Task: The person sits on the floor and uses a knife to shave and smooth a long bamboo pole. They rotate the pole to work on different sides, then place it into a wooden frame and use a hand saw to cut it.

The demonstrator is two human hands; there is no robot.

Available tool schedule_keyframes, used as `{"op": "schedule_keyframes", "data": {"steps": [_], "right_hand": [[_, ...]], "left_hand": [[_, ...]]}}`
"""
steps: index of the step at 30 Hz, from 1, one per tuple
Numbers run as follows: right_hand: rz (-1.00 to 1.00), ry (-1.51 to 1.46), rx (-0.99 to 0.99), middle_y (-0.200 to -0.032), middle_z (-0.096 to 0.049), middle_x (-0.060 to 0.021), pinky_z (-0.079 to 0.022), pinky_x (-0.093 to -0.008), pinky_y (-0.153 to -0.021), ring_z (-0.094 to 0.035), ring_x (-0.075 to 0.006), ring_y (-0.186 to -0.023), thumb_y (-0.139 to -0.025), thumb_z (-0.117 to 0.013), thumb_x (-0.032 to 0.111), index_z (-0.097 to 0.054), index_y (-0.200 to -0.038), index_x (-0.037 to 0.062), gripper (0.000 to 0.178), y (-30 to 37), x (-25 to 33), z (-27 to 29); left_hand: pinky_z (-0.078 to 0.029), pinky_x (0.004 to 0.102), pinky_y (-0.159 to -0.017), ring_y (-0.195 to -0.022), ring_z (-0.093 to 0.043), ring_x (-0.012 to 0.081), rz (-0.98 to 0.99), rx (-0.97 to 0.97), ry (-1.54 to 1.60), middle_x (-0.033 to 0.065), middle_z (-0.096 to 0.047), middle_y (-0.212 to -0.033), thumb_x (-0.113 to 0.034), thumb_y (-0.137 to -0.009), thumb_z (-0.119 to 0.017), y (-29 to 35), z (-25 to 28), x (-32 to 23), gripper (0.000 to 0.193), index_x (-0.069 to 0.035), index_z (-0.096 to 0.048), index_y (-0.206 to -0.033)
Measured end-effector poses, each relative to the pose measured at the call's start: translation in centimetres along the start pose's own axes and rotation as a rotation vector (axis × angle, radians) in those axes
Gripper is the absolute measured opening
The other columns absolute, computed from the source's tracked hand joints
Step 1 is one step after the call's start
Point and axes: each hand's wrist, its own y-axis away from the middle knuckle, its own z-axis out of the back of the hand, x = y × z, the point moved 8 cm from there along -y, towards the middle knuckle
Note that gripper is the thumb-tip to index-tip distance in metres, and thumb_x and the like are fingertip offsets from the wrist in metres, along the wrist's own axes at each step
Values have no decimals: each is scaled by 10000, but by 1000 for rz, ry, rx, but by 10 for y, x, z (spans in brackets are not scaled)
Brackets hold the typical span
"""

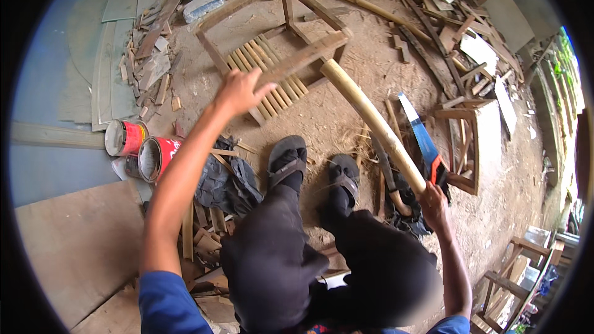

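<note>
A wooden frame (306,57) of squared bars stands on the dirt floor ahead, a row of bamboo slats (265,74) set low inside it. My left hand (240,91) is closed on the left end of its near top rail, the thumb on the near side. My right hand (432,203) grips the lower end of a thick bamboo pole (374,120). The pole slants up and left, its far end by the frame's right side; whether they touch I cannot tell. A handsaw (421,136) with a blue blade and orange handle lies just right of the pole, and a machete (385,164) lies left of it.
Red paint cans (159,156) stand at left, beside black plastic sheeting (226,179). A small wooden stool (473,142) lies at right. Scrap wood (442,37) and a long bamboo pole (377,12) lie at the far right. Stone blocks (203,5) sit far left.
</note>
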Motion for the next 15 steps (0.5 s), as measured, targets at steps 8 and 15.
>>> {"op": "schedule_keyframes", "data": {"steps": [8,15], "right_hand": [[143,155,79,-1122,-591,-178,-522,-411,-840,-588,-333,-984,-841,-686,89,-622,-1021,-28,224,-53,20,-76],[147,-97,17,-1027,-620,-207,-516,-445,-772,-610,-402,-886,-851,-691,68,-548,-1237,-18,420,-179,46,-110]], "left_hand": [[-467,506,-683,-659,-601,461,-43,-240,121,224,-629,-664,-346,-903,-664,31,-13,-48,352,-13,-560,-856],[-508,415,-667,-697,-670,325,114,206,284,212,-651,-708,-424,-928,-645,-1,-5,-31,455,23,-602,-860]]}}
